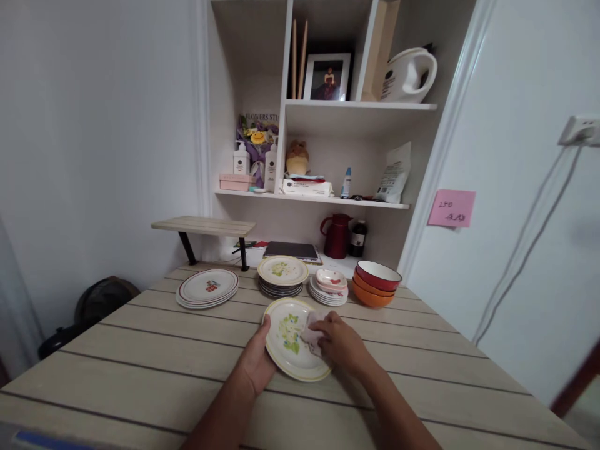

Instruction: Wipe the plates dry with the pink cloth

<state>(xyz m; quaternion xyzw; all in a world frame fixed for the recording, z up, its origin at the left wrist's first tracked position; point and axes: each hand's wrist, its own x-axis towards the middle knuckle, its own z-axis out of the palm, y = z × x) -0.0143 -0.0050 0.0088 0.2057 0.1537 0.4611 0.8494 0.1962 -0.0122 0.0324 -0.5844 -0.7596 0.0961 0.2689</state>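
A cream plate (280,356) with a yellow rim and a green leaf pattern is tilted up toward me above the table's near middle. My left hand (257,359) grips its left edge, thumb on the rim and the other fingers hidden behind. Pressed against the plate's right side is a pale, crumpled cloth or tissue (312,334), pinched in the fingers of my right hand (340,340). Just behind stands a stack of plates, topped by a similar yellow-rimmed plate (283,270).
White plates with red rims (209,286) are stacked at left. Small dishes (330,280) sit on little plates (328,295) beside red and orange bowls (375,284). A raised wooden shelf (204,225) stands at back left. Behind are a red jug (336,236) and wall shelves (360,107).
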